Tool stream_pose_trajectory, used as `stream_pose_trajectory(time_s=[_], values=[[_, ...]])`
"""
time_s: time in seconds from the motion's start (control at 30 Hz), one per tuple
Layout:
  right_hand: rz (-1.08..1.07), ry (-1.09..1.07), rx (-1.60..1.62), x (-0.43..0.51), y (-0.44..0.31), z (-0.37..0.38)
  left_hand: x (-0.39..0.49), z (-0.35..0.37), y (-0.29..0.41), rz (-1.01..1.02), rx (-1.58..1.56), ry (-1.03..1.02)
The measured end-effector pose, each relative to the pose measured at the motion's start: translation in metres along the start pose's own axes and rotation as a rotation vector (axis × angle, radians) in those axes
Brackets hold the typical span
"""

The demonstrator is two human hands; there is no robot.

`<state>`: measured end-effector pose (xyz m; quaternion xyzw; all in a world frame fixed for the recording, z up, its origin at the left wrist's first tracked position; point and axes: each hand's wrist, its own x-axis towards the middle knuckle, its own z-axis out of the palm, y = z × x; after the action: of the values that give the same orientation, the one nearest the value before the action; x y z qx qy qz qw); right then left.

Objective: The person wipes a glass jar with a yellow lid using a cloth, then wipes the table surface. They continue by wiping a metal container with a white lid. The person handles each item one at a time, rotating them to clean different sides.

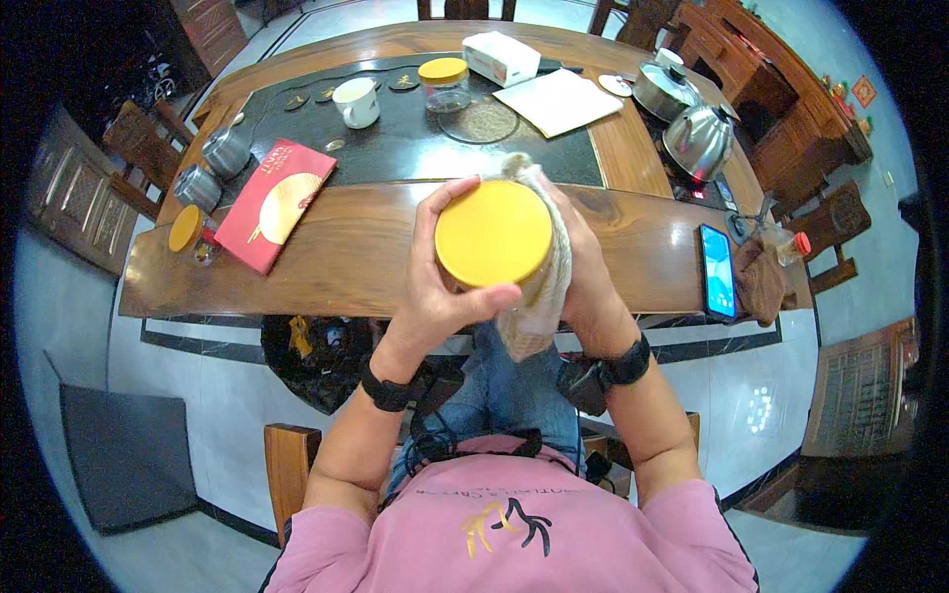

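A jar with a round yellow lid (493,233) is held up over the front edge of the wooden table (356,244), its lid facing me. Around the jar's left side curl the fingers of my left hand (434,278), the thumb lying along the lid's lower rim. My right hand (586,259) presses a beige cloth (545,274) against the jar's right side. The cloth hangs below the jar. Most of the jar's body is hidden under the lid, the cloth and my hands.
To the left lie a red printed packet (278,204), metal canisters (199,187) and another yellow-lidded jar (187,228). Farther back stand a white mug (356,103), a clear jar (446,96) and a tissue pack (501,59). A kettle (698,144) and a phone (717,270) are right.
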<state>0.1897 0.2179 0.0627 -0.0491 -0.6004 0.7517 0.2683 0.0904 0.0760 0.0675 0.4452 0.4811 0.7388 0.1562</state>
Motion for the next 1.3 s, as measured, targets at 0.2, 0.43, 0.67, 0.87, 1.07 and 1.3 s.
stream_pose_trajectory(time_s=[0.2, 0.43, 0.67, 0.87, 1.07, 1.3], values=[[0.204, -0.008, 0.250, -0.005, 0.006, 0.023, -0.001, -0.003, -0.009, -0.017, -0.278, 0.134], [0.308, -0.029, 0.559, -0.009, -0.011, 0.034, 0.001, -0.005, -0.008, -0.046, -0.224, 0.123], [0.456, 0.050, 0.763, -0.005, -0.017, 0.024, 0.007, -0.011, -0.002, 0.049, -0.215, -0.156], [0.078, 0.202, 0.441, 0.004, -0.007, 0.019, -0.008, 0.012, -0.003, -0.007, -0.103, 0.210], [0.039, 0.146, 0.098, -0.010, 0.002, 0.033, -0.011, 0.008, 0.007, -0.075, -0.207, 0.193], [0.452, 0.039, 0.550, 0.002, -0.017, 0.018, -0.007, -0.019, 0.000, 0.091, 0.041, -0.221]])
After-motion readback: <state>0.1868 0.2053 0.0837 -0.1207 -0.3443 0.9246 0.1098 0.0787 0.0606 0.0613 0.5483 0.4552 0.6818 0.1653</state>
